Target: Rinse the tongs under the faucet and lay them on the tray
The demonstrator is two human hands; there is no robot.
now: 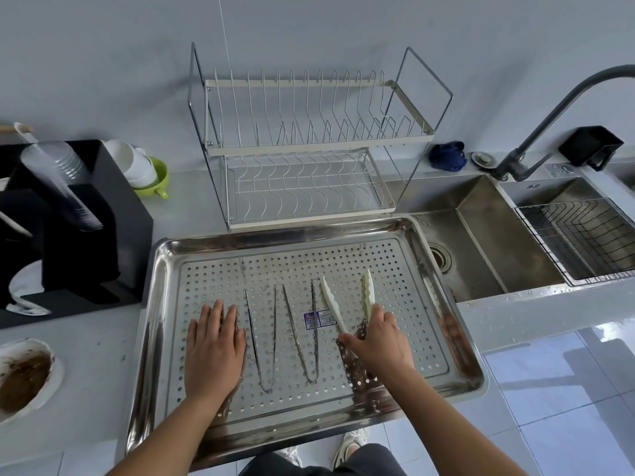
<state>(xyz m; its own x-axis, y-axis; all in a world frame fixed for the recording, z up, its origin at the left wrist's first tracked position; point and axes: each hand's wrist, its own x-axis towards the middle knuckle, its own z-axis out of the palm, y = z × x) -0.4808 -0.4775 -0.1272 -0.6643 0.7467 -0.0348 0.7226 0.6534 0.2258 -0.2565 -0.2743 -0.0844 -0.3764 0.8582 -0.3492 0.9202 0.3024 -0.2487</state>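
Observation:
A steel tray (457, 341) with a perforated insert lies on the counter in front of me. Two thin wire tongs (263, 338) (302, 338) lie side by side on it, tips pointing away. To their right are white-tipped tongs (368, 292) with perforated metal arms; my right hand (379, 341) rests over their middle, fingers curled onto the arms. My left hand (214, 348) lies flat, palm down, on the tray's left part, holding nothing. The grey faucet (556, 111) arches above the sink (488, 245) at the right; no water is seen running.
A two-tier wire dish rack (309, 146) stands behind the tray. A black organiser with cups (68, 218) is at the left, and a dirty bowl (24, 376) at the near left. A wire basket (580, 238) sits in the sink's right part.

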